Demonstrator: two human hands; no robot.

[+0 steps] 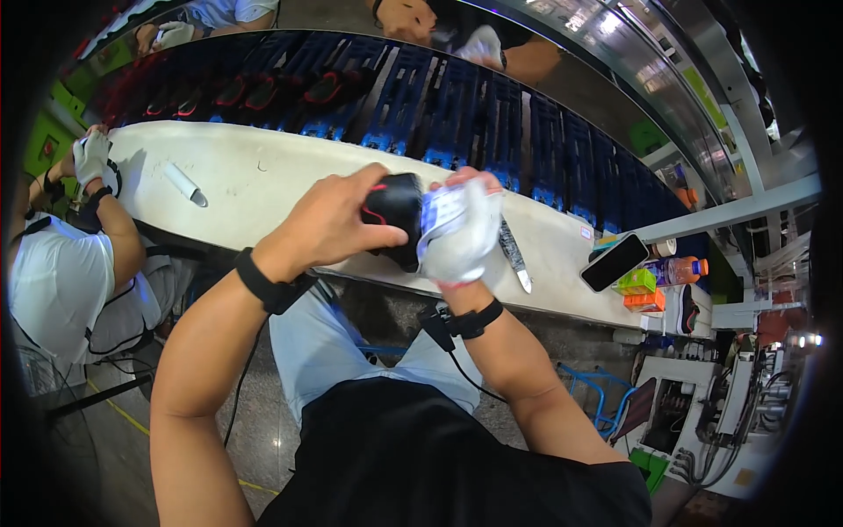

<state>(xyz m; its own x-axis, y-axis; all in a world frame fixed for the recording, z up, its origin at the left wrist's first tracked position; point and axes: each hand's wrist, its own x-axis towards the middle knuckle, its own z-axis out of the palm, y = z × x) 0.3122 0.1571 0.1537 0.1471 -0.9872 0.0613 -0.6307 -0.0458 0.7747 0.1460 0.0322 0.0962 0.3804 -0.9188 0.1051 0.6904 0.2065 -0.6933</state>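
A black shoe (395,211) with thin red lines is held over the front of the white worktop, tilted, its far side partly hidden. My bare left hand (338,215) grips it from the left, thumb on the near side and fingers over the top. Against its right end is my right hand (464,227), in a white glove and smeared by motion. Its fingers look curled around something white and bluish that I cannot make out. Just right of that hand, a knife-like tool (513,255) with a dark patterned handle and pale blade lies on the worktop.
Beyond the white worktop (263,198) runs a blue slatted conveyor (474,123) carrying several black-and-red shoes (323,88). A white tube (184,184) lies left, near a co-worker's gloved hand (92,158). At right are a phone (615,262), small cartons (644,302) and a bottle (678,270).
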